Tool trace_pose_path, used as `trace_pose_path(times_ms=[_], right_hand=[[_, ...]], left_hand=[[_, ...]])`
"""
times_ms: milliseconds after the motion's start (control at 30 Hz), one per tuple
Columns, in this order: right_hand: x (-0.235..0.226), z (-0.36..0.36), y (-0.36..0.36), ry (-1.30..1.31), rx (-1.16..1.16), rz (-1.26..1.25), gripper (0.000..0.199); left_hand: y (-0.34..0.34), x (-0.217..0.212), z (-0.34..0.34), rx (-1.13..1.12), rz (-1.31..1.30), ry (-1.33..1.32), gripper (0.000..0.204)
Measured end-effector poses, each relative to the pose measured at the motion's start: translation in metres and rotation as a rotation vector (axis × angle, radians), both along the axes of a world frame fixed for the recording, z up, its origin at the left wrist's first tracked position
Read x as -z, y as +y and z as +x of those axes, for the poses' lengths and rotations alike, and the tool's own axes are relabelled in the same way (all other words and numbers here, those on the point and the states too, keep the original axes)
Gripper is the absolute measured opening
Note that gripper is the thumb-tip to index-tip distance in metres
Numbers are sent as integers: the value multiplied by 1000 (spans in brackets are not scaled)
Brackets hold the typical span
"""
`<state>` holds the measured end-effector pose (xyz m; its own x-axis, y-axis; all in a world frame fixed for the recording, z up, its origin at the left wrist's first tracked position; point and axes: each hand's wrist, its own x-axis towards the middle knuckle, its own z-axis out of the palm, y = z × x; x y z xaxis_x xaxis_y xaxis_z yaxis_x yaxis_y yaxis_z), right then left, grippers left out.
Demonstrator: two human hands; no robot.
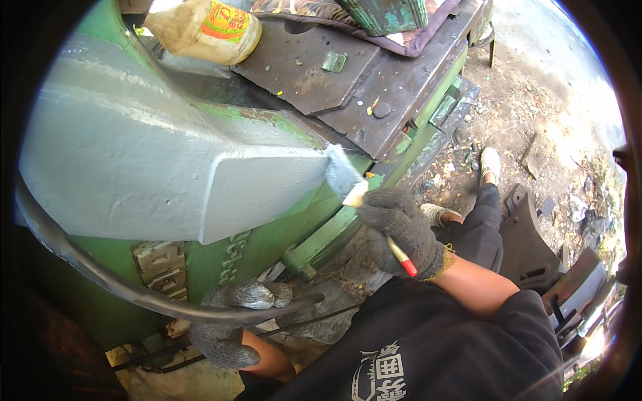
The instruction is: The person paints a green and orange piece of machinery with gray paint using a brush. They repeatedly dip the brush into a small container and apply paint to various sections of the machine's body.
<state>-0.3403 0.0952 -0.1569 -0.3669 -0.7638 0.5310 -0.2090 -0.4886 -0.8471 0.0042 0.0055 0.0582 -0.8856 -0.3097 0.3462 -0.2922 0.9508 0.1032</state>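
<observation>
My right hand (401, 230), in a dark grey knit glove, grips a paintbrush (346, 179) with a pale ferrule and red handle tip. Its bristles, loaded with grey paint, touch the right edge of a large grey-painted block (154, 160) on a green machine (267, 234). My left hand (231, 321), in a paint-smeared grey glove, is low down by the machine's base, next to a curved dark metal pipe (134, 294) that runs just above it. Whether the left hand holds anything is hidden.
A dirty plastic bottle (204, 30) with a red and yellow label lies on top of the machine. A rusty brown metal bed (374, 80) runs to the upper right, with a cloth on it. Dirt ground with scrap metal (535, 240) lies to the right.
</observation>
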Motion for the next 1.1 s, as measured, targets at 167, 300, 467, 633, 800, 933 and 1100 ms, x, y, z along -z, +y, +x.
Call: trace_pose_path(times_ms=[167,300,467,633,800,933,1100], right_hand=[[-33,-9,8,-665,-525,426,45],[-2,6,9,72,-210,-82,44],[56,35,-4,-6,-158,57,33],[46,35,18,161,-128,217,30],[-8,31,-7,40,-230,-32,31],[-53,41,-25,156,-228,-378,34],[-48,45,-27,42,-477,-252,29]], left_hand=[[3,-1,4,-3,-22,-5,54],[5,-4,11,-31,-62,-19,54],[4,-3,17,-40,-92,-42,53],[8,-1,21,-54,-135,-56,52],[16,-1,31,-74,-213,-75,51],[27,0,40,-110,-303,-101,51],[37,2,54,-168,-465,-144,50]])
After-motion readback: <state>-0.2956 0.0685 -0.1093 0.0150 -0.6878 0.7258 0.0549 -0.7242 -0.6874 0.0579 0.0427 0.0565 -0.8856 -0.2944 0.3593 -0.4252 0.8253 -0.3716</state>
